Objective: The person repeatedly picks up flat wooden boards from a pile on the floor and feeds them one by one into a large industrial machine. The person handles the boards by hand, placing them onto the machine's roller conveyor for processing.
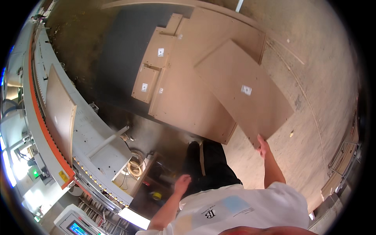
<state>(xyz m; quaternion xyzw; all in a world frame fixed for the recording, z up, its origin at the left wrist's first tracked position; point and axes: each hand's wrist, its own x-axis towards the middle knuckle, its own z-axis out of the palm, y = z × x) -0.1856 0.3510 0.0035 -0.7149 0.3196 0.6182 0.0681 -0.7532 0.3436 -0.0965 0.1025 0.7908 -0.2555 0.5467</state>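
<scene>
My right hand (263, 147) is closed on the near corner of a brown wooden panel (258, 107). The panel carries a small white label and slants over the right part of a stack of similar boards (192, 86); whether its far edge touches the stack I cannot tell. Close to my black trousers, my left hand (183, 184) hangs with its fingers curled in and nothing visible in them. Smaller labelled boards (158, 49) lie on the left side of the stack, which rests on a dark sheet (121, 51).
On the left runs a long grey machine (88, 135) with an orange rail (41, 121); another panel (58, 113) stands in it. Below are a coil of hose (135, 167) and yellow tape (156, 195). A control screen (77, 228) sits at the lower left. Boards lean at the right edge.
</scene>
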